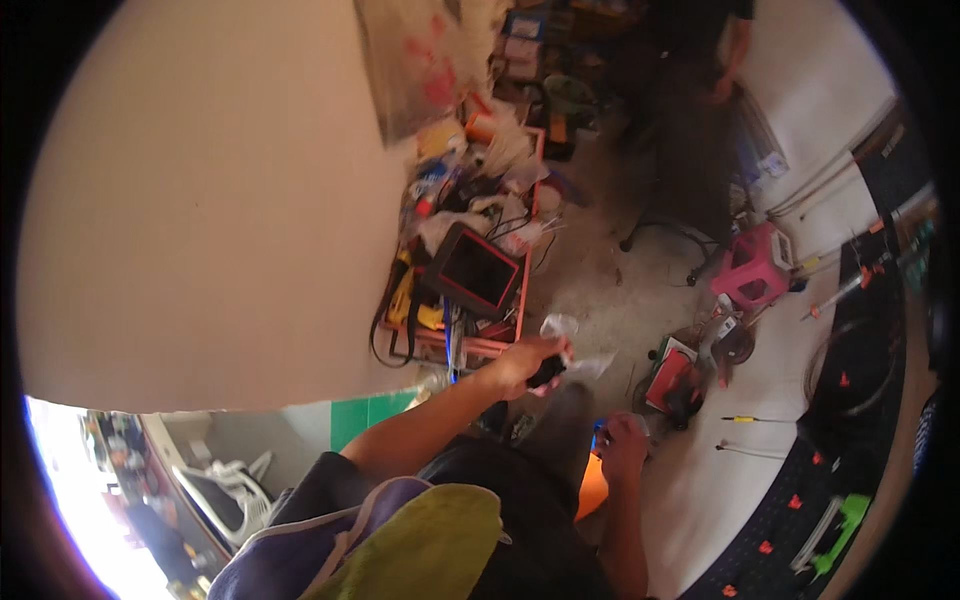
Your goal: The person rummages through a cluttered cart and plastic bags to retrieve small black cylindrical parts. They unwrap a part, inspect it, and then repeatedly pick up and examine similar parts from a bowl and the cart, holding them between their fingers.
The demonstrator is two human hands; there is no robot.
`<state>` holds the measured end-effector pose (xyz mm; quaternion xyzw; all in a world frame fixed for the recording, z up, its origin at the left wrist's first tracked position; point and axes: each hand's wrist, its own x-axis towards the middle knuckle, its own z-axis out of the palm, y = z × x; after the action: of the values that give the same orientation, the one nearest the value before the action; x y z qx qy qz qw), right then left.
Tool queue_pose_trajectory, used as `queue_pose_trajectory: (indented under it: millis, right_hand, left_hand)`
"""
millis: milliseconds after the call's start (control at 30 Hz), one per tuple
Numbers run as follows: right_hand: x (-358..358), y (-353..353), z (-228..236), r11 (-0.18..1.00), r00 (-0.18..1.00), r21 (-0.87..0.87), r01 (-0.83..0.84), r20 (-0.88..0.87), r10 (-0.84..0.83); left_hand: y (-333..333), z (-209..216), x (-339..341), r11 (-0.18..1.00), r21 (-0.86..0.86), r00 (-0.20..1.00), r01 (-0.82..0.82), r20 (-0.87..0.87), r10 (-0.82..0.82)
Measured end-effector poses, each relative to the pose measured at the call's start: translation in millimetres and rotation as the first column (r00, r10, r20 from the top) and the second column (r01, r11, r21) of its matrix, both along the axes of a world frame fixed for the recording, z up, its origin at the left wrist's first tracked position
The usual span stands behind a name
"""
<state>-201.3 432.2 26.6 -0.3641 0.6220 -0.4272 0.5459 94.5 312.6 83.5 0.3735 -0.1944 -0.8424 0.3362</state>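
Note:
My left hand (524, 362) is closed around a small black object (546, 373) whose kind I cannot make out. Thin clear plastic (592, 366) sticks out beside its fingers. Lower and to the right, my right hand (626, 438) has its fingers bent in, with a small blue thing (600, 434) at its left side. Blur hides whether those fingers grip it. An orange thing (593, 488) shows just left of my right forearm, partly covered.
A cluttered orange-framed rack (524, 305) with a red-and-black tablet-like device (478, 268) stands ahead, left. A pink stool (752, 266), red box (670, 378) and rolling chair base (668, 226) are on the right. Another person (690, 70) is at the far end. Tools hang along the right wall.

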Motion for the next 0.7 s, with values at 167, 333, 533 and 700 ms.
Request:
queue_pose_trajectory:
  millis: [167,333,533,700]
  right_hand:
    - [68,-117,52,0.911,0.902,0.154,-0.383,0.276,0.333]
    - [122,-193,54,0.397,0.408,-0.104,-0.912,-0.135,0.903]
    - [144,-299,45,-0.116,-0.054,-0.087,-0.989,-0.520,0.852]
    - [145,-381,18,-0.262,-0.201,-0.070,-0.963,-0.466,0.862]
  left_hand:
    - [39,-39,17,1.000,-0.009,0.963,-0.003,0.269,0.005]
    - [15,-49,9,0.977,-0.038,0.937,-0.209,0.278,0.211]
    - [-45,-57,-13,0.947,0.063,0.828,-0.316,0.506,0.242]
    - [-73,-39,-17,0.940,-0.101,0.717,-0.324,0.622,0.314]
